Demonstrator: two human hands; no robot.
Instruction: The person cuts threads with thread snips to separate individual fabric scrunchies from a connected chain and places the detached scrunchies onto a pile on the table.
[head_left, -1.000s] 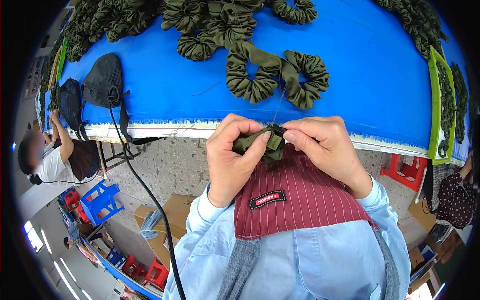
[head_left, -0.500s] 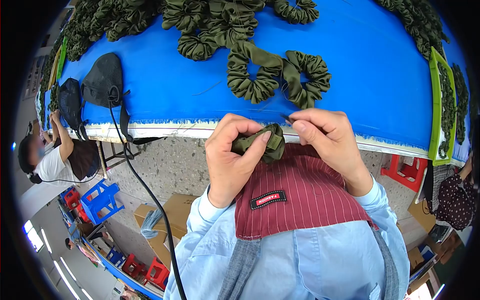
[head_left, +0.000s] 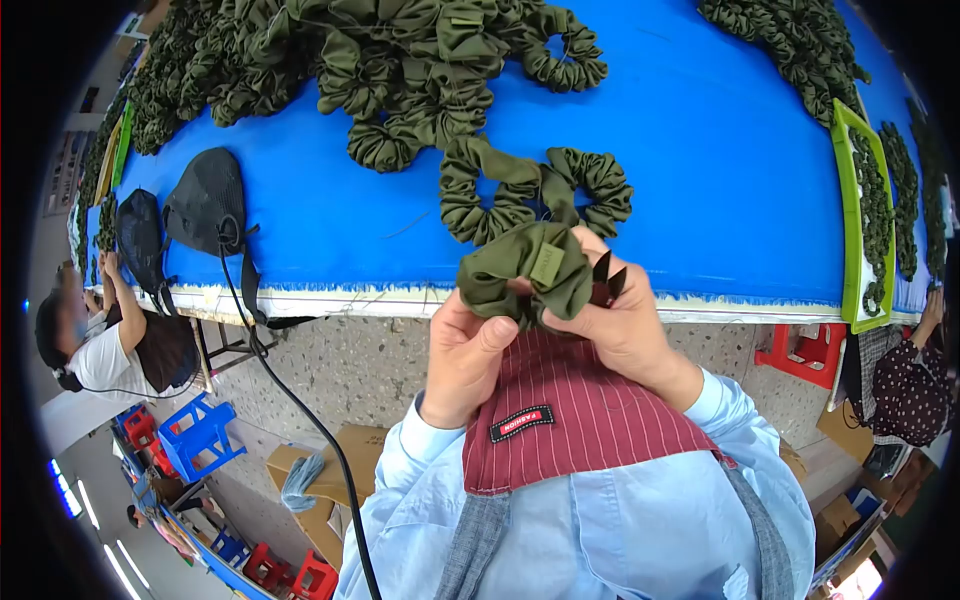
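A dark green scrunchie (head_left: 490, 262) with a small green label is stretched between my hands above the table's near edge, its label facing up. My left hand (head_left: 462, 352) grips its lower left side with the thumb on the fabric. With thumb and fingers, my right hand (head_left: 625, 325) pinches the right side. Small dark thread snips (head_left: 607, 278) are tucked in that same hand, their two pointed blades sticking up apart; the rest is hidden by the fingers. Just beyond lie two scrunchies, a left one (head_left: 462, 200) and a right one (head_left: 605, 195), touching each other.
A large pile of green scrunchies (head_left: 400, 60) covers the back left of the blue table (head_left: 720, 200). A black mesh bag (head_left: 205, 200) with a cable lies left. A light-green tray (head_left: 848, 215) stands right. Other people sit at both ends. A red stool (head_left: 805, 355) is below.
My right hand has come left onto the scrunchie, which is now turned and spread wider with its label up. The snips' blades now show. The view has tilted up slightly.
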